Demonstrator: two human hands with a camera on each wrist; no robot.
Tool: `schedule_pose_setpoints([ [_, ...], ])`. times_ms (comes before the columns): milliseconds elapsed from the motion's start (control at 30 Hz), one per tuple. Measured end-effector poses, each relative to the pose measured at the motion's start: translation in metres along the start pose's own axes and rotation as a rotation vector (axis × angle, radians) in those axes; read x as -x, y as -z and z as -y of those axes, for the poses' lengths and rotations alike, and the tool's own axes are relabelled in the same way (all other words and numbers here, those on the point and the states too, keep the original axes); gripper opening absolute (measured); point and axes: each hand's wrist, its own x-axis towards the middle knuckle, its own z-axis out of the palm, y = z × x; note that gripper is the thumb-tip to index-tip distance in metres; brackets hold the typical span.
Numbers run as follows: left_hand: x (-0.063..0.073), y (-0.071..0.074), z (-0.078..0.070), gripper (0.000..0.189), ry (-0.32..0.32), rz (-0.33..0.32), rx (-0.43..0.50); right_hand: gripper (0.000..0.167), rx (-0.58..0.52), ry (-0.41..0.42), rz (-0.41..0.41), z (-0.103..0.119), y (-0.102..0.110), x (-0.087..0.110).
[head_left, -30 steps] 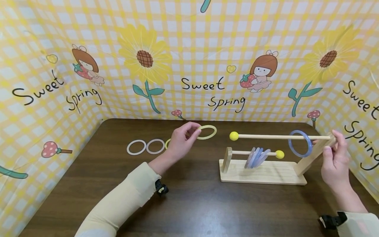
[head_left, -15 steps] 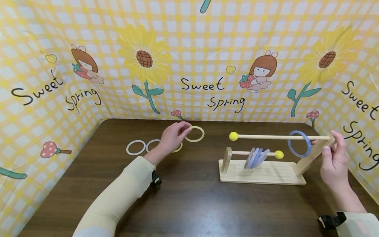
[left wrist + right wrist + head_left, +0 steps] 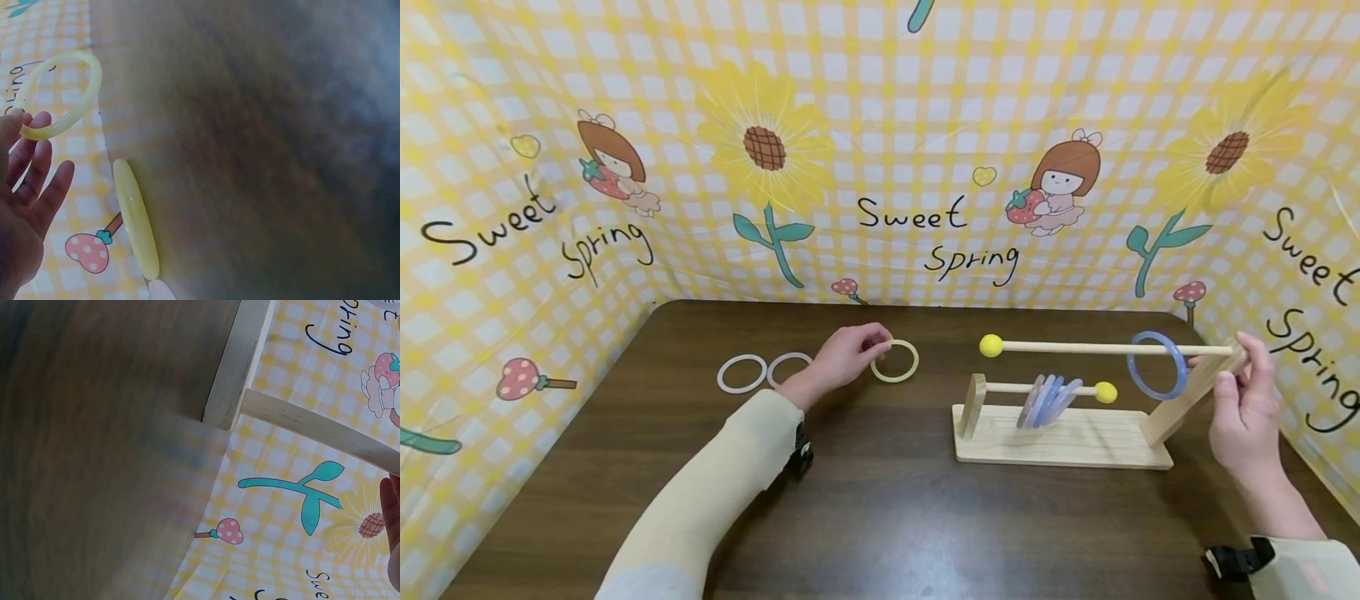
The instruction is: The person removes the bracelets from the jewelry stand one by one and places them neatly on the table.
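Observation:
My left hand [image 3: 880, 345] pinches a pale yellow ring [image 3: 895, 361] by its left edge, low over the brown table [image 3: 880, 500]. The left wrist view shows that ring [image 3: 75, 56] at my fingertips and a second yellow ring [image 3: 134, 225] lying on the table beside the hand. To the right stands a wooden rack [image 3: 1060, 440]. Its upper rod [image 3: 1075, 347] carries one blue ring [image 3: 1157, 364], and its lower rod holds several bluish rings [image 3: 1048, 400]. My right hand [image 3: 1236, 367] grips the top of the rack's slanted post [image 3: 1187, 400].
Two white rings [image 3: 742, 373] [image 3: 788, 367] lie on the table left of my left hand. Yellow balls cap the rods [image 3: 991, 345] [image 3: 1105, 392]. A yellow checked cloth [image 3: 925, 167] walls the table at the back and both sides.
My left hand has carried the yellow ring leftward and down, from near the upper rod's ball to just above the table. The right hand and the rack have stayed put.

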Motion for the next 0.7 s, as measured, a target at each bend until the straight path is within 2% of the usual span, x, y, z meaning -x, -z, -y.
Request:
schedule_pose_setpoints([
  [233,-0.009,-0.005,0.009,0.014,0.033,0.02,-0.03,0.036,0.015,-0.005,0.009,-0.001,0.001,-0.001],
  [533,-0.02,-0.006,0.019,0.009,0.125,0.093,-0.105,0.036,0.009,0.003,0.005,-0.003,0.001,0.0],
  [700,-0.025,-0.009,0.026,0.007,0.162,0.109,-0.149,0.035,0.006,0.0,0.001,-0.002,0.001,0.0],
])
